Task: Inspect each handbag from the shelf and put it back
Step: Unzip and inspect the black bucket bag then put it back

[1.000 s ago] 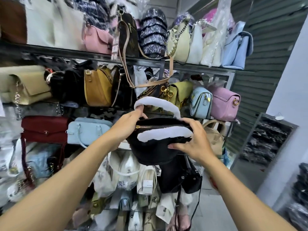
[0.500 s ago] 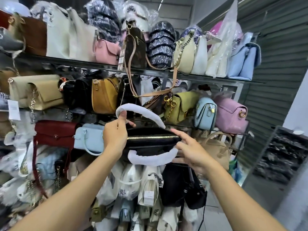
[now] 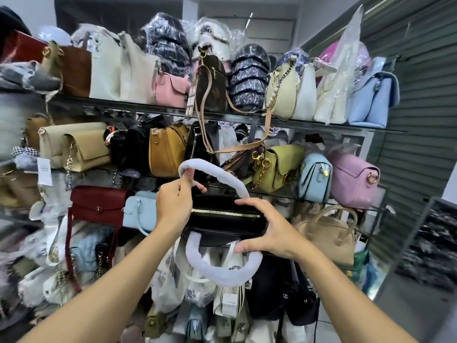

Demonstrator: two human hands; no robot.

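A black handbag [image 3: 222, 222] with a gold zipper on top and two handles wrapped in white foam is held level in front of the shelf [image 3: 321, 125]. My left hand [image 3: 174, 206] grips its left end, with the thumb and a finger pinching the far white handle. My right hand [image 3: 268, 231] holds the right end, fingers curled over the top and thumb under the near edge. The near handle hangs down toward me.
Several handbags crowd the shelves: a red bag [image 3: 99, 205] and light blue bag [image 3: 138, 214] at left, a yellow-green bag [image 3: 277, 167], pale blue bag [image 3: 314, 178] and pink bag [image 3: 353, 179] at right. More wrapped bags hang below. A grey shutter [image 3: 420, 120] stands at right.
The black bag has tipped so its zippered top faces me, and its near handle has dropped down. Both hands shifted along its ends. The view tilted upward.
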